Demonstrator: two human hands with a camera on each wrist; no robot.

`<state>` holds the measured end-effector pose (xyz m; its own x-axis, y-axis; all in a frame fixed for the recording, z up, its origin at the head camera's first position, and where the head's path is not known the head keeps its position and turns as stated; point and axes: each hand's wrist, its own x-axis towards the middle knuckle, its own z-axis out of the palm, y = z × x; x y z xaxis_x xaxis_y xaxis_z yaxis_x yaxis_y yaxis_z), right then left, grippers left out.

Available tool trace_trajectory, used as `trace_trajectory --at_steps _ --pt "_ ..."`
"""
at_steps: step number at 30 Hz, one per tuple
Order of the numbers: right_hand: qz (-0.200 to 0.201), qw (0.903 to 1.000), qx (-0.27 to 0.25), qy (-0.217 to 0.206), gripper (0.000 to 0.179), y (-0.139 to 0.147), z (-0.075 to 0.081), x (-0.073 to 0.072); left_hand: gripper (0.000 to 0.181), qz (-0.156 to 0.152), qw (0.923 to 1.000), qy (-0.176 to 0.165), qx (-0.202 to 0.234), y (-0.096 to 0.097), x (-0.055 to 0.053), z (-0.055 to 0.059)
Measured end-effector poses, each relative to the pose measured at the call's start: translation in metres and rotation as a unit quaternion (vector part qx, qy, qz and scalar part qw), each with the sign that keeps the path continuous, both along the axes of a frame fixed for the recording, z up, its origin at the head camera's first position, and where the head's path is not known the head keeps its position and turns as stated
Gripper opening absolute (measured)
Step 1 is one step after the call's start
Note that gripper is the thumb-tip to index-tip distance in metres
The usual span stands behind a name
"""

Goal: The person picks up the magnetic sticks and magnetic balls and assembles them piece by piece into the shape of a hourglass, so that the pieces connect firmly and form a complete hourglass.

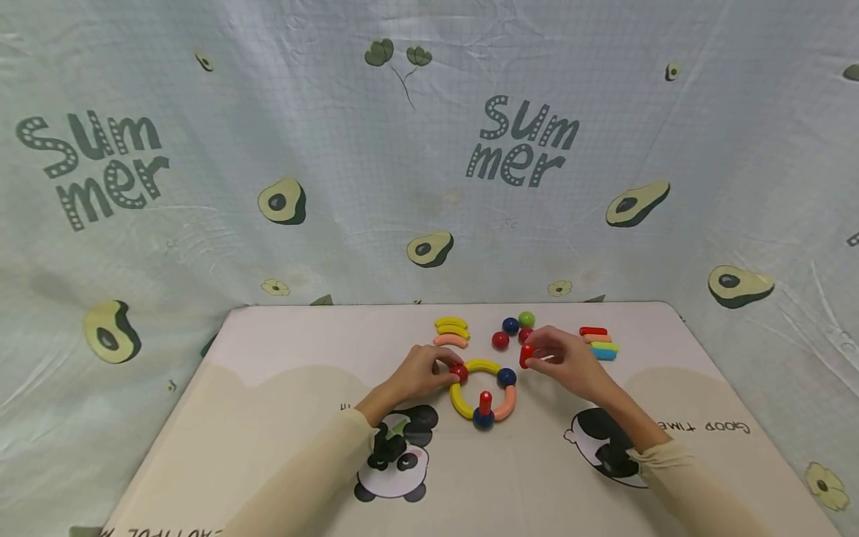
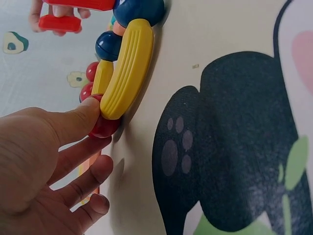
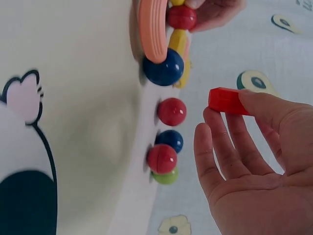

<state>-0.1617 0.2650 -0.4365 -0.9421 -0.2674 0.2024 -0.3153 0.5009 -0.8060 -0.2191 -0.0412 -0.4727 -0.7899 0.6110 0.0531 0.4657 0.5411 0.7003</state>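
Note:
A ring of curved rods and balls lies on the table in the head view. My left hand [image 1: 423, 371] pinches its red ball [image 2: 104, 128] between thumb and index finger. Yellow curved rods [image 1: 460, 403] meet at that ball. A salmon curved rod [image 1: 507, 405] joins the blue ball [image 1: 506, 377] at right to the near blue ball [image 1: 483, 420], from which a red rod [image 1: 485, 403] stands upright. To the right of the ring, my right hand [image 1: 567, 363] holds a short red rod [image 3: 225, 101] by one end between thumb and fingers, above the table.
Behind the ring lie spare curved rods [image 1: 452, 328], yellow and salmon. Loose red, blue and green balls [image 1: 511, 325] sit beyond the right hand's fingers. Further right is a row of straight coloured rods [image 1: 604, 355]. A patterned cloth [image 1: 362, 164] hangs behind the table [image 1: 268, 403].

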Motion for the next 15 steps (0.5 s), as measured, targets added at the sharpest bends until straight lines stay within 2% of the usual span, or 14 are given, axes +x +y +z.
trace_trajectory --at_steps 6,15 --pt "0.0 0.9996 -0.016 -0.022 0.029 -0.012 -0.006 0.002 0.026 -0.001 1.0 0.005 -0.004 -0.002 0.001 -0.001" --pt "-0.013 0.9994 -0.013 -0.028 0.03 -0.021 -0.015 0.004 0.026 -0.003 0.9999 0.013 0.0 -0.003 0.004 -0.001"
